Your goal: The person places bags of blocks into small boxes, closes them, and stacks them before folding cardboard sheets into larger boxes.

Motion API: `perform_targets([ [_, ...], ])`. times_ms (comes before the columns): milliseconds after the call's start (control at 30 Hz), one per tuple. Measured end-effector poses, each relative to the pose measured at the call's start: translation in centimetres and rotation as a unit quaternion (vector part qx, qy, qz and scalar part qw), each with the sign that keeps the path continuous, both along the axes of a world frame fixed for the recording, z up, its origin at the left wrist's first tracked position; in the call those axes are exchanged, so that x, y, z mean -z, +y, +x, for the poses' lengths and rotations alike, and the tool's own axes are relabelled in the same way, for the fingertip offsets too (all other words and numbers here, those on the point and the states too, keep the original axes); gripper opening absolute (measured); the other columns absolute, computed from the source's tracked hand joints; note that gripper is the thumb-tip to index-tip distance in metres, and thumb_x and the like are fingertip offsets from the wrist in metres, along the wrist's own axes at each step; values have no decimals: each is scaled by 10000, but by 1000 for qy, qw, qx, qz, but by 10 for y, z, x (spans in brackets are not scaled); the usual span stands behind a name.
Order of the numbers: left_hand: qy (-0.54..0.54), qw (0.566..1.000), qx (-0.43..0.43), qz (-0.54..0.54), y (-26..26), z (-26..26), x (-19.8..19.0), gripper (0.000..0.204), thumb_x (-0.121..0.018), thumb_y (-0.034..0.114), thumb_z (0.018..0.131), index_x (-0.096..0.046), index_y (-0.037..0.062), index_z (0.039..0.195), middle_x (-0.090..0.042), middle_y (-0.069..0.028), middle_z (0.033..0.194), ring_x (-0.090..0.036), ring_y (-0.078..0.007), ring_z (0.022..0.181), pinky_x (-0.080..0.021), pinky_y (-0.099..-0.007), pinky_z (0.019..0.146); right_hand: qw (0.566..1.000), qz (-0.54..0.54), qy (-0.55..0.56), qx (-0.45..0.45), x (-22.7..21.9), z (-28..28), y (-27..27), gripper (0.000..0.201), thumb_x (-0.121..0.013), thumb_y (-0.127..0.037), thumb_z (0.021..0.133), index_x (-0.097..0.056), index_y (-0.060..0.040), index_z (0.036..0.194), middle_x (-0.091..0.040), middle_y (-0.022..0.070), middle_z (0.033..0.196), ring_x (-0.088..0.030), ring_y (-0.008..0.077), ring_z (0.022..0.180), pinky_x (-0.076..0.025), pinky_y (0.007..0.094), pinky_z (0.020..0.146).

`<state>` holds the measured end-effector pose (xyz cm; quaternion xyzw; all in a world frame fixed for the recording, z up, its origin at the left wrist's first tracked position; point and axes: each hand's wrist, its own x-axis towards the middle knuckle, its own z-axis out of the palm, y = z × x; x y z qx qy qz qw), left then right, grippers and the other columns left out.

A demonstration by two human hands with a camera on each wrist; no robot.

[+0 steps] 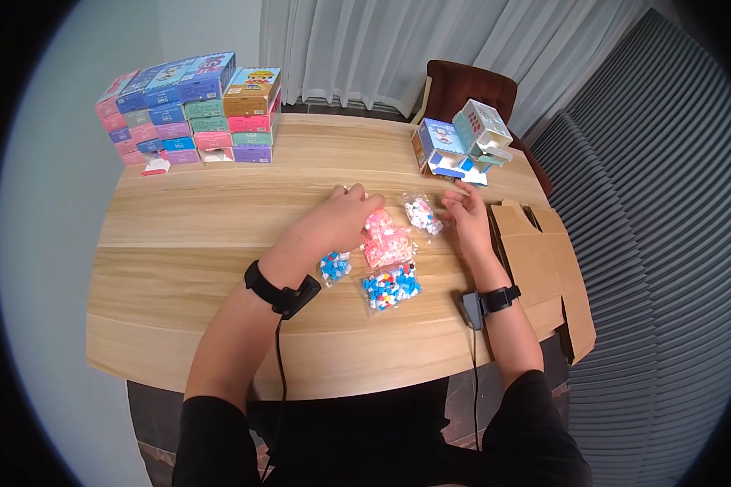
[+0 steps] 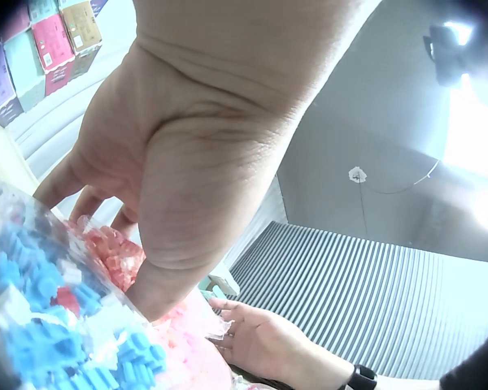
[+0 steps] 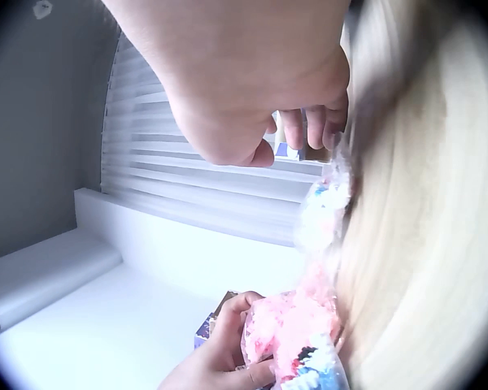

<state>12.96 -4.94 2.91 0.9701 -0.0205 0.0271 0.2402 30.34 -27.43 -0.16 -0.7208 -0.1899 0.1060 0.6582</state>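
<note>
My left hand (image 1: 333, 221) grips the upper pink bag of small pieces (image 1: 378, 221), thumb and fingers round its side; the right wrist view shows this left hand (image 3: 221, 351) too. Against it lies another pink bag (image 1: 388, 247). A small blue-and-white bag (image 1: 335, 266) is beside my left wrist, and a larger blue, white and red bag (image 1: 391, 287) lies nearer my body. My right hand (image 1: 473, 229) is just right of a white mixed bag (image 1: 422, 215), its fingers loosely bent with nothing held. Whether a fingertip touches that bag I cannot tell.
Stacked colourful boxes (image 1: 166, 105) stand at the table's back left. Two opened boxes (image 1: 440, 142) (image 1: 483, 128) are at the back right. Flattened cardboard (image 1: 536, 264) lies along the right edge, and a brown chair (image 1: 471, 85) stands behind the table (image 1: 187, 325).
</note>
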Motion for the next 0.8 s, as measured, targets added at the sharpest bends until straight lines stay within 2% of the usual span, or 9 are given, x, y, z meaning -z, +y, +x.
perform_targets([
  [100, 4, 1000, 3, 1, 0, 1, 1, 616, -719, 101, 748, -484, 115, 1318, -501, -162, 1271, -463, -377, 1194, -437, -431, 990, 997, -78, -17, -9, -18, 6, 13, 563, -570, -57, 896, -374, -104, 1422, -613, 85, 1124, -583, 135, 974, -477, 260, 774],
  [133, 7, 1000, 1, 2, 0, 1, 0, 620, -724, 104, 748, -483, 115, 1319, -501, -162, 1271, -464, -376, 1193, -436, -431, 990, 996, -83, -27, -12, -17, 15, 19, 603, -585, -84, 896, -343, -120, 1447, -638, 84, 1071, -593, 133, 922, -477, 272, 754],
  [233, 9, 1000, -1, 2, 0, 1, -1, 626, -738, 111, 747, -482, 118, 1319, -502, -157, 1265, -464, -374, 1192, -437, -428, 989, 974, -186, -129, -16, -10, 41, 31, 611, -613, -134, 889, -354, -104, 1442, -664, 92, 1021, -605, 138, 873, -478, 281, 734],
  [333, 8, 1000, -1, 3, 0, 0, -2, 625, -749, 116, 747, -485, 128, 1314, -505, -151, 1259, -466, -372, 1189, -443, -424, 984, 947, -277, -163, -8, -11, 50, 38, 571, -641, -173, 877, -424, -70, 1394, -680, 103, 1001, -613, 146, 848, -484, 285, 707],
  [433, 8, 1000, -5, 0, 0, -1, -3, 619, -753, 117, 748, -490, 141, 1308, -507, -147, 1257, -468, -370, 1185, -451, -423, 975, 934, -286, -215, -18, -8, 57, 39, 515, -645, -197, 846, -507, 14, 1295, -700, 166, 976, -675, 232, 928, -514, 342, 820],
  [467, 8, 1000, -5, -1, 0, -1, -3, 617, -753, 117, 748, -492, 145, 1306, -507, -145, 1256, -469, -370, 1183, -454, -423, 972, 946, -260, -192, -17, -8, 55, 38, 458, -651, -189, 849, -547, 32, 1237, -696, 173, 991, -672, 232, 941, -514, 335, 824],
  [667, 2, 1000, -5, 2, 1, 0, 0, 613, -753, 111, 746, -494, 151, 1301, -509, -143, 1252, -474, -371, 1174, -458, -429, 964, 976, -123, -180, -19, -3, 46, 32, 321, -630, -121, 887, -576, 42, 1158, -686, 161, 1016, -659, 206, 947, -511, 309, 807],
  [800, -1, 1000, -1, 5, 2, 1, 1, 594, -745, 113, 751, -498, 149, 1290, -516, -144, 1233, -478, -372, 1167, -458, -429, 960, 981, -41, -190, 10, -14, 18, 22, 230, -612, -104, 919, -586, 27, 1105, -665, 93, 950, -619, 125, 841, -497, 261, 723],
])
